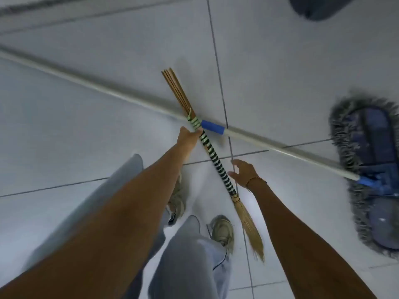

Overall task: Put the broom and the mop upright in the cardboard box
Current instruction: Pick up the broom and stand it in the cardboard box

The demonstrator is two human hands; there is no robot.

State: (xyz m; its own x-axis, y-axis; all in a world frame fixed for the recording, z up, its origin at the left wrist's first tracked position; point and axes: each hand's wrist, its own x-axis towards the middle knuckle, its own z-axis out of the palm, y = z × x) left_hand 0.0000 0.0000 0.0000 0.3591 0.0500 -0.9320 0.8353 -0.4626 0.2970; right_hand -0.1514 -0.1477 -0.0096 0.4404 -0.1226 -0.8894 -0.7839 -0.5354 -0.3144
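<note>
Left hand (188, 138) grips the straw broom with green-and-black banded handle (216, 161), which crosses over the white-poled blue dust mop (364, 169) lying on the pale tiled floor (86, 130). Right hand (245, 172) hovers beside the handle, fingers (234, 162) spread wide.

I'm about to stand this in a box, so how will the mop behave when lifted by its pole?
The mop will probably feel head-heavy: its wide fringed head sits at one end of a long thin pole, so that end likely droops. The smooth pole may slip or twist in the fingers; the blue sleeve looks grippier. The broom lies across it and may shift.
</note>
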